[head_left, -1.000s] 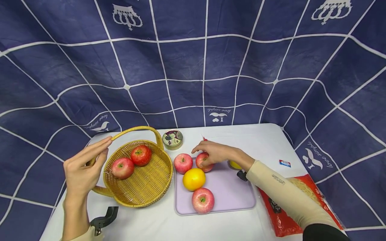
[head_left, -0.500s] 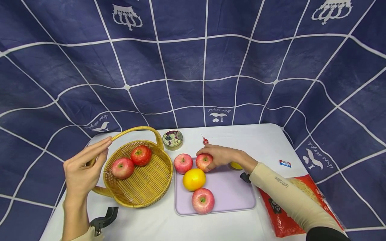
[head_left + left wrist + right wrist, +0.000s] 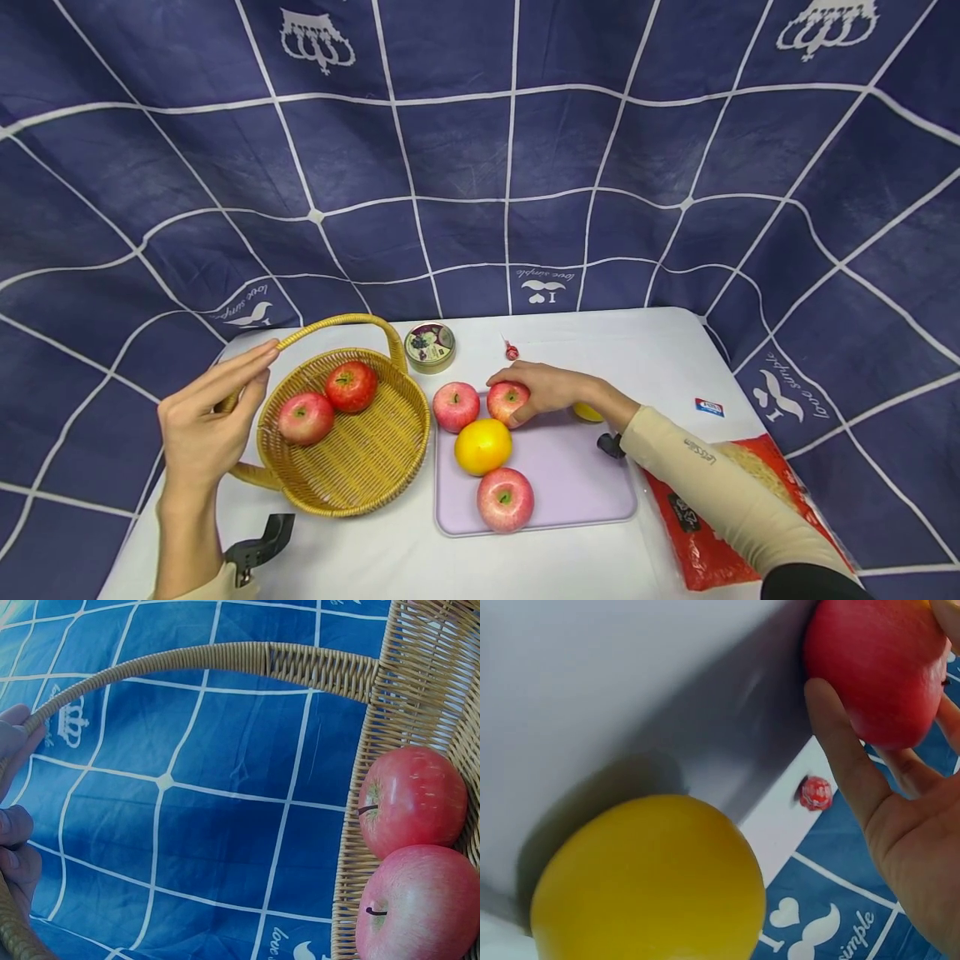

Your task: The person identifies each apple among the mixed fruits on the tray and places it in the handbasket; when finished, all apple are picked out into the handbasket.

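Apples (image 3: 506, 500): five
Yellow fruits (image 3: 483, 447): two (one behind wrist (image 3: 617, 400))
Left hand (image 3: 206, 421): grips basket-handle (image 3: 360, 320)
Right hand (image 3: 551, 387): grips tray's (image 3: 581, 487) eleven-o'clock apple (image 3: 506, 403)

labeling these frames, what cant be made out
Head view: much of the yellow fruit, behind the right arm.
Head view: part of the red bag, likewise.
Head view: print on the tin, too small.
Left wrist view: part of the left hand, past the left edge.
Right wrist view: part of the held apple, past the top edge.
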Demonstrator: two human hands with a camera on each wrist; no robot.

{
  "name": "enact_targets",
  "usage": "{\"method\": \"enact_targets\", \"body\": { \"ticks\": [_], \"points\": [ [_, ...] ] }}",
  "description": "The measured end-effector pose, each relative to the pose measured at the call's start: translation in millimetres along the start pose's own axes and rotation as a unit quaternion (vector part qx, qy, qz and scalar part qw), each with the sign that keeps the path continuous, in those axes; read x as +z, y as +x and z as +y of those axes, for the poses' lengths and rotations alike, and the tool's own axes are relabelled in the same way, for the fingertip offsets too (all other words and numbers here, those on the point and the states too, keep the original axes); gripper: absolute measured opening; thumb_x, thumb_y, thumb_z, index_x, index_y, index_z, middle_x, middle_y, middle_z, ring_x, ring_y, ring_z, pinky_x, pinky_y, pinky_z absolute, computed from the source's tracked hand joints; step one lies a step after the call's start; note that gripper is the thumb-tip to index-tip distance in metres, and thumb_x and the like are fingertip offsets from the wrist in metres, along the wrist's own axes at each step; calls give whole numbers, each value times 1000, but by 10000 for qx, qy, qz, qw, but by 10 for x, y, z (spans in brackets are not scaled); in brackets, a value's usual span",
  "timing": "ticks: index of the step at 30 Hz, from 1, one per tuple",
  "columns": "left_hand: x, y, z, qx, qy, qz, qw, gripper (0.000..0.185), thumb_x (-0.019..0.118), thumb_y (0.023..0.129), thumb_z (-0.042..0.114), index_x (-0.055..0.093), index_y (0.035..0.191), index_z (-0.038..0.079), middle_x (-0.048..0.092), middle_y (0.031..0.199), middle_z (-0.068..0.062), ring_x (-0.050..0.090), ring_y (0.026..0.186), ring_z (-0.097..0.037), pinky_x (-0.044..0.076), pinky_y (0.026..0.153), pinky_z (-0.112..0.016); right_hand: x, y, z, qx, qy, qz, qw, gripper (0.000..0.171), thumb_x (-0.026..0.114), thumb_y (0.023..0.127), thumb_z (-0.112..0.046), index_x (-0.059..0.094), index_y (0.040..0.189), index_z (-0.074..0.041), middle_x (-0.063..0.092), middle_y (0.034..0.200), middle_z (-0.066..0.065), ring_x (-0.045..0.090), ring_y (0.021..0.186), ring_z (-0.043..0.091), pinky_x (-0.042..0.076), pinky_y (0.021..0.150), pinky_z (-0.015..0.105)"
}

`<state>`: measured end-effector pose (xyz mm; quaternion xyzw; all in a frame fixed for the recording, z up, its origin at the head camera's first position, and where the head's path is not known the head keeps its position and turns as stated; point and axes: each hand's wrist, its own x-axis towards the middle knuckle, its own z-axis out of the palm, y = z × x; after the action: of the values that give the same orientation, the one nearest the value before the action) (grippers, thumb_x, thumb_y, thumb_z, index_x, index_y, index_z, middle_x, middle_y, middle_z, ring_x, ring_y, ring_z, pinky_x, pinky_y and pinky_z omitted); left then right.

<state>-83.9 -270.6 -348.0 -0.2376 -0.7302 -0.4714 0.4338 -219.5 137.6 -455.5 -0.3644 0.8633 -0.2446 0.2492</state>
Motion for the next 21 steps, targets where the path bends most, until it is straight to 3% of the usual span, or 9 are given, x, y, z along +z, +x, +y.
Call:
{"method": "enact_targets", "body": {
  "ticks": [9,21],
  "points": [
    [5,8,5,16,34,33,10000,16,66,81,-18,73,96,-16,74,107,-22,72,106,-15,51,96,-21,75,-3,-23,138,237,201,9994,70,84,80,-31,55,143,-20,56,130,2,53,111,18,45,98,39],
    [0,2,18,-76,56,-2,10000,18,66,81,-19,73,96,-16,74,108,-22,71,106,-16,52,96,-21,133,-12,-37,271,284,431,9983,69,83,79,-33,57,142,-23,56,128,-2,54,108,15,47,95,35]
  ]
}}
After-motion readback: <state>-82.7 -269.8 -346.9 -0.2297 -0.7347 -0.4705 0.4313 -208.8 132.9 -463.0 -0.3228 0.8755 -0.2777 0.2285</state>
